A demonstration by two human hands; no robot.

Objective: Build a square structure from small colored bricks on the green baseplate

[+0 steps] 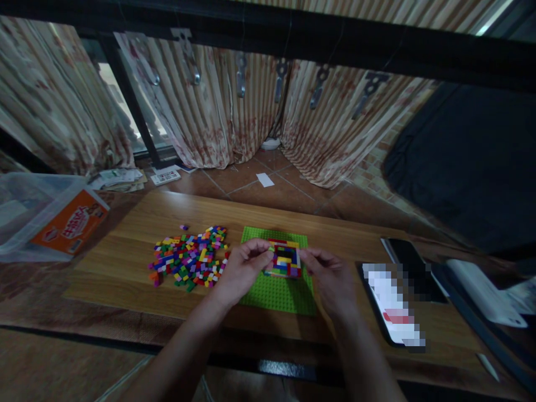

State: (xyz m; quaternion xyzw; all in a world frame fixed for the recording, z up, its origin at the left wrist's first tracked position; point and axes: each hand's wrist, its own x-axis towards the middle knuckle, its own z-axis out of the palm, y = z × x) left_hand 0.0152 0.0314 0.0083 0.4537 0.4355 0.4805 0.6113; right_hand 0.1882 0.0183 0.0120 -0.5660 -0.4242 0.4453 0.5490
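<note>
A bright green baseplate [276, 293] lies on the wooden board [125, 262]. A small square build of coloured bricks [286, 261] stands on the plate's far half. My left hand [242, 269] is curled, its fingertips pinched against the build's left side. My right hand [330, 279] is curled too, fingers pressed to the build's right side. A loose heap of small coloured bricks [189, 258] lies to the left of the plate, beside my left hand.
A clear plastic bag with an orange box [69, 226] sits at the far left. Two phones [393, 304] lie right of the plate, and a white object [486, 293] further right. Curtains and tiled floor lie beyond the board.
</note>
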